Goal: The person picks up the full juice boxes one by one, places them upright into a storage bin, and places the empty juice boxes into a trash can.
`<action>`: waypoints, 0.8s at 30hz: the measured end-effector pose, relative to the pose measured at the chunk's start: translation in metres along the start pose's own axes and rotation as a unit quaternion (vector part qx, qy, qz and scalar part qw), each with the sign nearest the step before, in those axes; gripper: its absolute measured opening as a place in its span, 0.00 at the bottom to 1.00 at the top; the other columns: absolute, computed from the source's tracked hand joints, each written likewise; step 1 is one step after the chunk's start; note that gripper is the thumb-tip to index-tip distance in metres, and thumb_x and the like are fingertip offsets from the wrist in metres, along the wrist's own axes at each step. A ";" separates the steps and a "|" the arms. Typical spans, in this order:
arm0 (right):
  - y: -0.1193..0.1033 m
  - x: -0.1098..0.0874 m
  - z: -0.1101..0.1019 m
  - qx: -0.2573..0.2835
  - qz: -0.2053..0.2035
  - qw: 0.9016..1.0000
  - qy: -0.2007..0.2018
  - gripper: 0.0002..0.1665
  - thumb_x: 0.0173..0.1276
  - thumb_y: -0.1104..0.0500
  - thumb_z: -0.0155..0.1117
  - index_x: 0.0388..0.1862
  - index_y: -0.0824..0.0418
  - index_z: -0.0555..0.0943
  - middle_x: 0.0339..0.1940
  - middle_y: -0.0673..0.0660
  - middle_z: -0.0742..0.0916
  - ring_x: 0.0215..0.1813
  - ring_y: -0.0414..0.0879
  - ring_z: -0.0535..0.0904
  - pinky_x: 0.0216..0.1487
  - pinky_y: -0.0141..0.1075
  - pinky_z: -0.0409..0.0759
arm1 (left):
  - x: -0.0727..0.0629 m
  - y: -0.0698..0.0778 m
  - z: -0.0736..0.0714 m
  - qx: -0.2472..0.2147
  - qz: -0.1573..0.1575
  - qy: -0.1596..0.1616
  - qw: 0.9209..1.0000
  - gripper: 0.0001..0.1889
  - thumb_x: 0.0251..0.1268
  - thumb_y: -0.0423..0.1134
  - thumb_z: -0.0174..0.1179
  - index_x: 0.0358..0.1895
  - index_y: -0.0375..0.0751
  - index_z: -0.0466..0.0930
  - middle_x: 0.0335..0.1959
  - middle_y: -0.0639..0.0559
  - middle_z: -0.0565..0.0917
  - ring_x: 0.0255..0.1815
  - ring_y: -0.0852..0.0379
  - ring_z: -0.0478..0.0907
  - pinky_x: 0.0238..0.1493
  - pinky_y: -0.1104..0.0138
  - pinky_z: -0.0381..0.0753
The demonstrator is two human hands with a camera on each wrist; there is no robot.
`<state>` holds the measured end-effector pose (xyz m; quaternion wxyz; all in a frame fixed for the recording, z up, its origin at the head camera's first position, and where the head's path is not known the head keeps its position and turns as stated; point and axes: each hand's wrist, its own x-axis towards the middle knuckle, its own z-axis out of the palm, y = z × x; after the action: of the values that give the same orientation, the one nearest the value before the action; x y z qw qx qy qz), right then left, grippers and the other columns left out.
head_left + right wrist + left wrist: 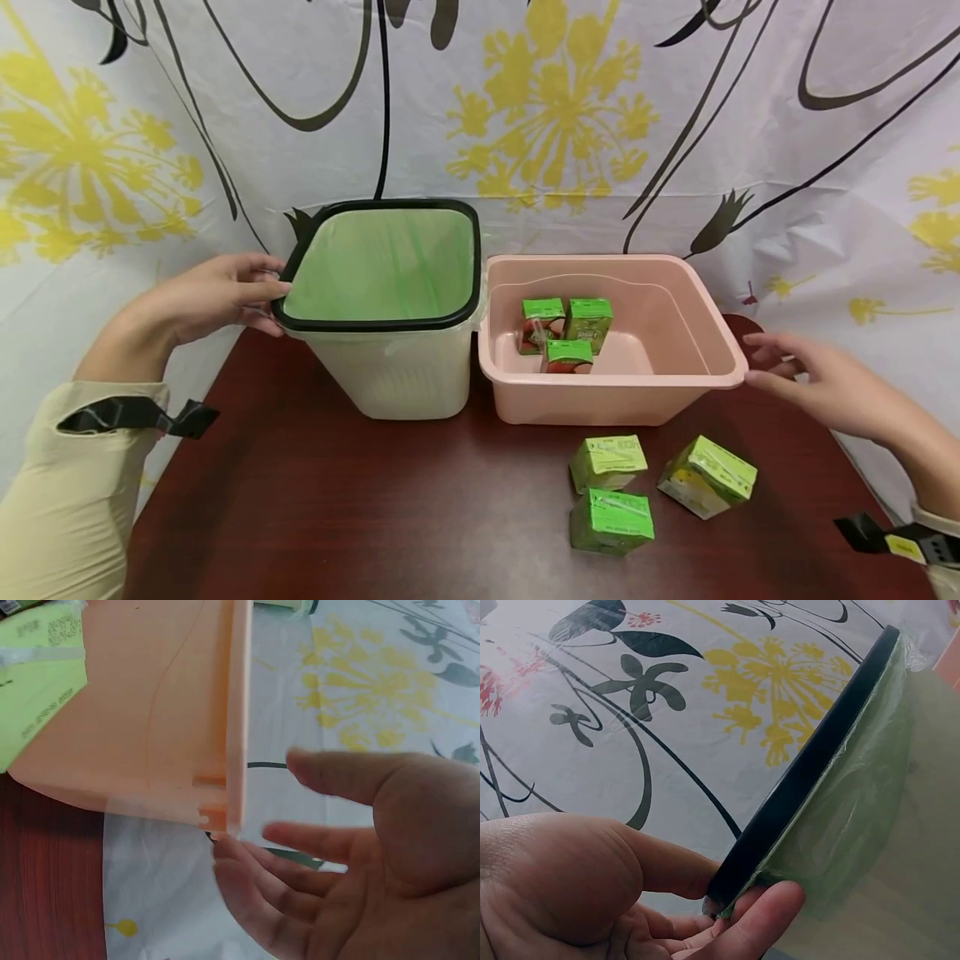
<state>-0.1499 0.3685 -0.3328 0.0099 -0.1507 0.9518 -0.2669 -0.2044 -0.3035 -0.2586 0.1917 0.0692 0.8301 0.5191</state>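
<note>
My left hand (217,296) is at the left side of a pale waste bin (408,375) with a black rim (378,323) and a green liner bag (382,258). In the left wrist view its thumb and fingers (761,919) pinch the rim from both sides. At the right end of a pink plastic basin (592,400) is my right hand (832,383), its fingers loosely bent, holding nothing. The right wrist view has its fingertips (225,859) right by the basin's corner. Three small drink cartons (588,321) with green tops stand inside the basin, towards its left.
Three more green drink cartons (611,521) lie on the dark wooden table (375,517), in front of the basin. Bin and basin stand side by side, close to a white cloth (525,225) printed with yellow flowers that hangs behind them.
</note>
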 end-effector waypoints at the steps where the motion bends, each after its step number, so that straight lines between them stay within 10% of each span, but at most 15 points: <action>1: 0.001 -0.005 0.001 -0.002 -0.006 1.000 -0.001 0.28 0.71 0.62 0.68 0.65 0.74 0.73 0.48 0.62 0.87 0.40 0.25 0.77 0.33 0.30 0.79 | 0.001 0.000 0.000 -0.003 0.001 -0.001 1.000 0.29 0.83 0.33 0.46 0.74 0.23 0.44 0.48 0.49 0.76 0.42 0.58 0.84 0.44 0.58 0.87; 10: 0.014 -0.047 0.018 0.023 -0.023 0.999 -0.025 0.29 0.69 0.64 0.71 0.67 0.62 0.74 0.49 0.32 0.82 0.46 0.26 0.80 0.36 0.27 0.81 | 0.005 -0.005 -0.002 -0.032 0.011 0.003 0.999 0.21 0.81 0.30 0.48 0.68 0.26 0.53 0.44 0.54 0.80 0.42 0.59 0.84 0.44 0.62 0.86; 24: 0.029 -0.071 0.063 0.131 -0.159 0.977 -0.051 0.51 0.55 0.76 0.75 0.77 0.66 0.64 0.71 0.47 0.77 0.62 0.34 0.78 0.51 0.23 0.79 | 0.007 -0.014 -0.006 -0.090 0.019 0.003 0.996 0.15 0.80 0.29 0.49 0.61 0.31 0.59 0.41 0.54 0.82 0.39 0.59 0.82 0.42 0.66 0.84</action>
<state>-0.0838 0.3809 -0.4055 0.0358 -0.3112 0.8704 -0.3797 -0.2115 -0.3123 -0.2701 0.1849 0.0657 0.7793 0.5951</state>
